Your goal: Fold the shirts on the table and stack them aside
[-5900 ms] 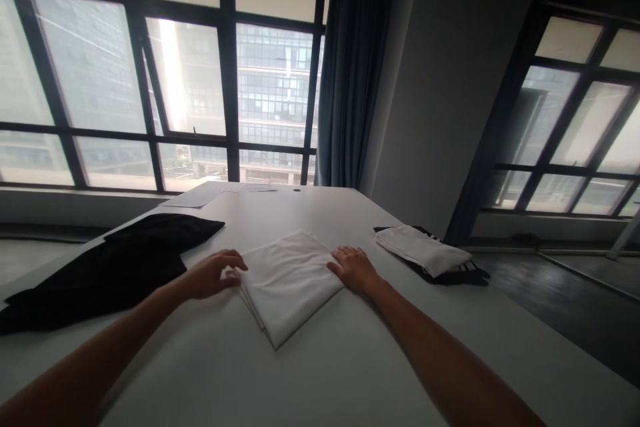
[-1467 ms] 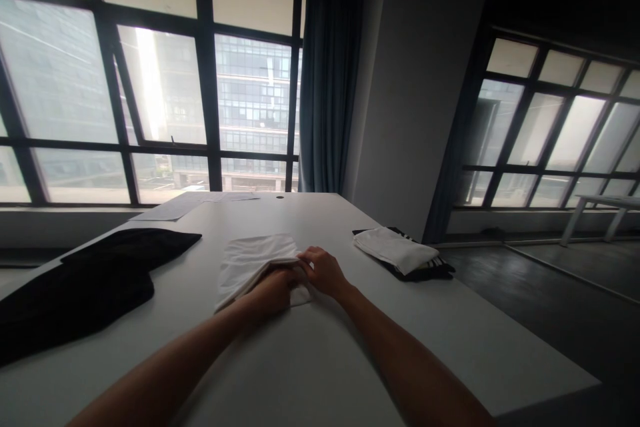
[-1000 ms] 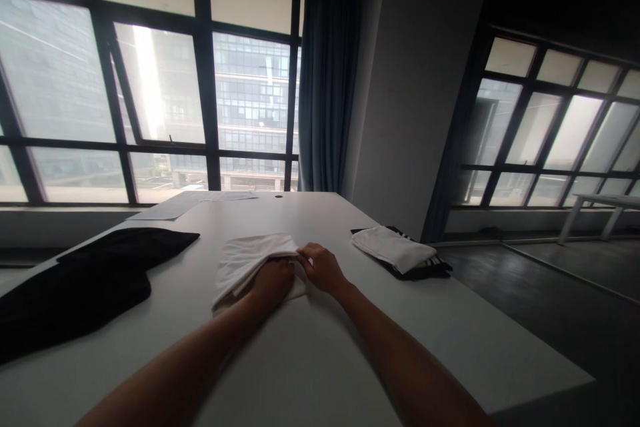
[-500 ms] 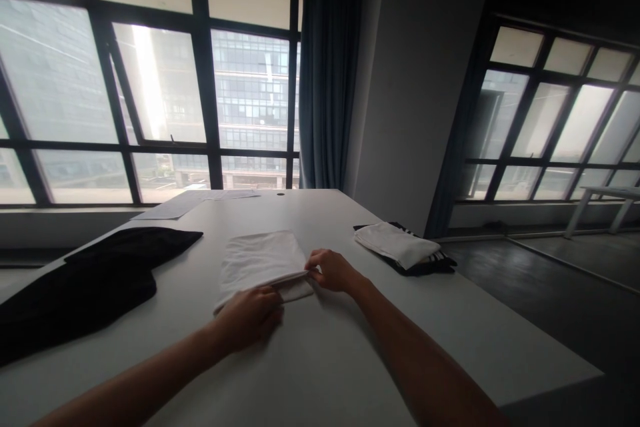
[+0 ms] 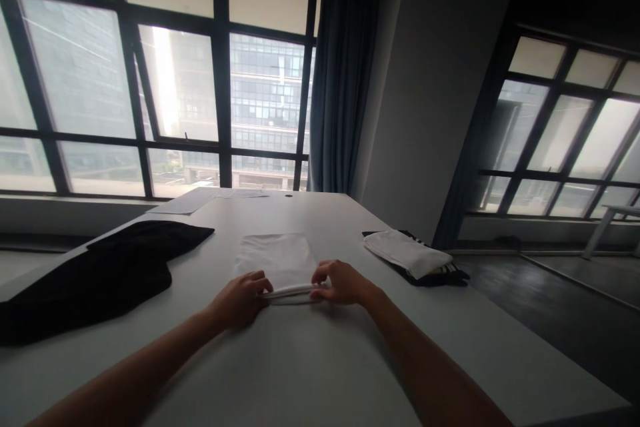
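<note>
A white folded piece of clothing (image 5: 277, 257) lies flat on the white table (image 5: 300, 360) in front of me; its exact kind does not show. Its near edge is doubled over into a thick fold. At the left end of that edge, my left hand (image 5: 243, 299) grips the fabric between thumb and fingers. The right end is pinched by my right hand (image 5: 340, 282), thumb below and fingers on top. Parts of the cloth's near corners are hidden behind my fingers.
To the left lies a black garment (image 5: 110, 273), spread out. A folded stack with a white cloth (image 5: 407, 252) over a black striped one (image 5: 455, 275) sits near the table's right edge. Papers (image 5: 183, 201) rest at the far left, before the windows.
My left hand has shifted to the near left end of the cloth. The near edge, earlier slanted and partly lifted, now lies straighter between both hands. The camera view has turned slightly left.
</note>
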`<state>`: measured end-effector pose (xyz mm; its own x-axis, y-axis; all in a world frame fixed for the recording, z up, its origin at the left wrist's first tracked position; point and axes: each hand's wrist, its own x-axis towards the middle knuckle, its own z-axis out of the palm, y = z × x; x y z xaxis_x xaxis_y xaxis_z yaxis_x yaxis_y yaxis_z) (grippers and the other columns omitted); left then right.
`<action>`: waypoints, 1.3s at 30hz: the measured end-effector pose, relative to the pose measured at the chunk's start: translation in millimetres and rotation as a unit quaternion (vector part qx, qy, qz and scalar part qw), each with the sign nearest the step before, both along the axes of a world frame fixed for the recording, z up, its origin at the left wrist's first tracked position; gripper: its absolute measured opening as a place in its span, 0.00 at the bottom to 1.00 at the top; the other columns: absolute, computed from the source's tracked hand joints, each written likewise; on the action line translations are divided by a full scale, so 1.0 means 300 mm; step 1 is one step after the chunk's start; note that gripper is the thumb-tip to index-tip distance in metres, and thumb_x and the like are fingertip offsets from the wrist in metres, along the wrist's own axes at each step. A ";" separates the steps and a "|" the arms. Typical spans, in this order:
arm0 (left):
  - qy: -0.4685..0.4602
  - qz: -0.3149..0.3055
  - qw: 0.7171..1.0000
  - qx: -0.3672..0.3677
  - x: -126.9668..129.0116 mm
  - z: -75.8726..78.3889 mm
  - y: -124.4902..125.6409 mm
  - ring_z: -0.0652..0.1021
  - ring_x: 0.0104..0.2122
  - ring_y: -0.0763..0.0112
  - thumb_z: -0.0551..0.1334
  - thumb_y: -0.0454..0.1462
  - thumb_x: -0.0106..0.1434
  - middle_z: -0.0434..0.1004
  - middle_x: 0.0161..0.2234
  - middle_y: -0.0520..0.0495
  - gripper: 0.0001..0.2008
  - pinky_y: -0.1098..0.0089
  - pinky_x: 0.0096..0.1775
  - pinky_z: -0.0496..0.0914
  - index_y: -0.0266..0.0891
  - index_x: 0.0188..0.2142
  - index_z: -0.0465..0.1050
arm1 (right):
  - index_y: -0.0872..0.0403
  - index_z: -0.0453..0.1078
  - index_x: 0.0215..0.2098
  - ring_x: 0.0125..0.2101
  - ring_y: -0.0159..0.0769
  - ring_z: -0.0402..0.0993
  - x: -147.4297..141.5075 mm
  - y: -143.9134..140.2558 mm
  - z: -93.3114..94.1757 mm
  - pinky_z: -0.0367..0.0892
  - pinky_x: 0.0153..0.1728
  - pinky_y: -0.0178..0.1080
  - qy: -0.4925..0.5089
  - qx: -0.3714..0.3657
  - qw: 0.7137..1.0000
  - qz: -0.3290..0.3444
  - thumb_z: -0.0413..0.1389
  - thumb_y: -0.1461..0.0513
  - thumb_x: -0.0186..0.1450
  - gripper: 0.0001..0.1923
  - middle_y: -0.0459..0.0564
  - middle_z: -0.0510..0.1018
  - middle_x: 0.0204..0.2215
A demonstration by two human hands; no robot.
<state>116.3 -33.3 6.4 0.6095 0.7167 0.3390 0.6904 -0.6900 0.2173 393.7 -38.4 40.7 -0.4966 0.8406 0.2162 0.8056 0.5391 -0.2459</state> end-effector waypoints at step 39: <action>0.084 0.131 0.982 -0.106 -0.061 -0.055 0.026 0.47 0.68 0.45 0.42 0.61 0.65 0.43 0.70 0.45 0.38 0.43 0.63 0.46 0.46 0.68 0.52 | 0.54 0.54 0.68 0.67 0.44 0.45 -0.177 0.032 -0.151 0.38 0.66 0.53 -0.048 -0.016 0.997 -0.058 0.39 0.48 0.71 0.32 0.57 0.53 0.68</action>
<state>98.0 -25.4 -10.0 0.4295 0.9000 0.0749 0.8766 -0.4354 0.2047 340.6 -28.9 -4.5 -0.4124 0.8995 0.1443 0.8828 0.4337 -0.1805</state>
